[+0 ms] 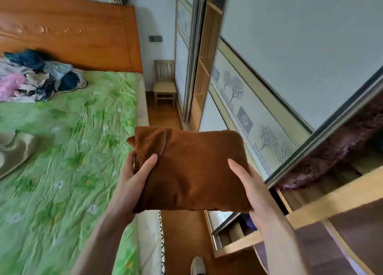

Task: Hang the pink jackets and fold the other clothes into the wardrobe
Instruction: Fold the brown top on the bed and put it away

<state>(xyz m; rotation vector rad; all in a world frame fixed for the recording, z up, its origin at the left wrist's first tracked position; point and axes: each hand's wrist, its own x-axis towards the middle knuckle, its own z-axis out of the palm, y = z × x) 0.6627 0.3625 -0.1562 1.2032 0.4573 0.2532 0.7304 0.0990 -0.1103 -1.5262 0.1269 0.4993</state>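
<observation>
Both hands hold a folded brown garment [190, 169] in the air between the bed [68, 150] and the open wardrobe [331, 200]. The left hand [132, 181] grips its left edge, thumb on top; the right hand [255, 189] clasps its right edge. A heap of clothes [37, 78] lies on the bed near the headboard [72, 32].

folded brown fleece garment [190, 171] between left hand [132, 183] and right hand [251, 188] | green-sheeted bed [68, 150] left | sliding-door wooden wardrobe [290, 113] right | heap of mixed clothes [39, 76] on bed, far end
</observation>
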